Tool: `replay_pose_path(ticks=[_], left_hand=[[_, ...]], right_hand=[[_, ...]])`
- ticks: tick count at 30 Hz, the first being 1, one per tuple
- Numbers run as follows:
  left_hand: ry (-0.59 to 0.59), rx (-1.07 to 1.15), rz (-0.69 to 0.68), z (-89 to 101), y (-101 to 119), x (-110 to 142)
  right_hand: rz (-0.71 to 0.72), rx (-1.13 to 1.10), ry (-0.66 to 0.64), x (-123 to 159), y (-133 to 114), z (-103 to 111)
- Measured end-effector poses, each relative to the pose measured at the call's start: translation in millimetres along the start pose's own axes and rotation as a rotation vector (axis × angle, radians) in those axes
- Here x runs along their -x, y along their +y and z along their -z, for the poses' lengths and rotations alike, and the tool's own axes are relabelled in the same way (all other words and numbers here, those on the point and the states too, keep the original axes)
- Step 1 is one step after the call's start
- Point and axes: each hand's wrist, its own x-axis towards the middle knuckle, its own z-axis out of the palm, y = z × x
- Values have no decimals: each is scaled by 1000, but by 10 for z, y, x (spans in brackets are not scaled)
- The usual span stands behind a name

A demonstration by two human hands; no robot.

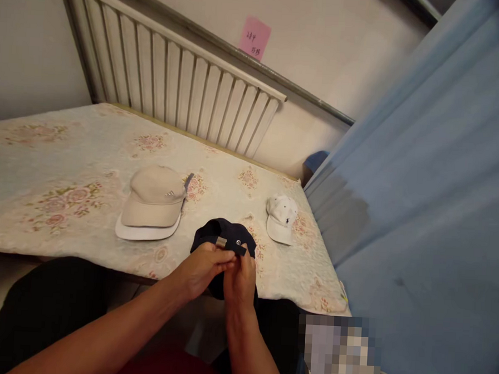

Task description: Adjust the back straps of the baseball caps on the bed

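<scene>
Pixelated patch (339, 353) lower right: we can't tell what's under it. Blue object (316, 160) is partly behind the curtain (400, 178), so we can't ID it; curtain runs off top and right edges. Pink note (255, 38): writing too small for us to read reliably. Left hand (207, 263) and right hand (240, 276) hide part of the dark cap (241, 234). Floral cover (20, 169) is cut at left edge.

Three caps (241, 234) — plus one white brim (149, 233)
One dark cap (241, 234), one beige cap (155, 190) and one small white cap (282, 211), with the one brim under the beige cap; one radiator (171, 79), one pink note (255, 38), one curtain (422, 162), one floral cloth (88, 145) — and one blue thing (316, 160), partly hidden.
</scene>
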Motion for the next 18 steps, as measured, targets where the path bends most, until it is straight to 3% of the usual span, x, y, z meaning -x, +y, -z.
replay_pose_path(ticks=[4,6,10,12,15,18], left_hand=[[-1,-372,56,179,-61,134],[39,-576,-80,253,-72,176],[220,-887,-540,307,-41,190],[222,-962,-696,304,-30,166],[126,-1047,-806,306,-55,108],[89,-1101,-822,330,-107,53]], right_hand=[[-4,85,87,-61,23,76],[23,135,110,-92,60,108],[73,221,88,-114,158,130],[71,250,56,-98,202,130],[12,265,41,-51,246,109],[-57,105,90,-4,256,48]])
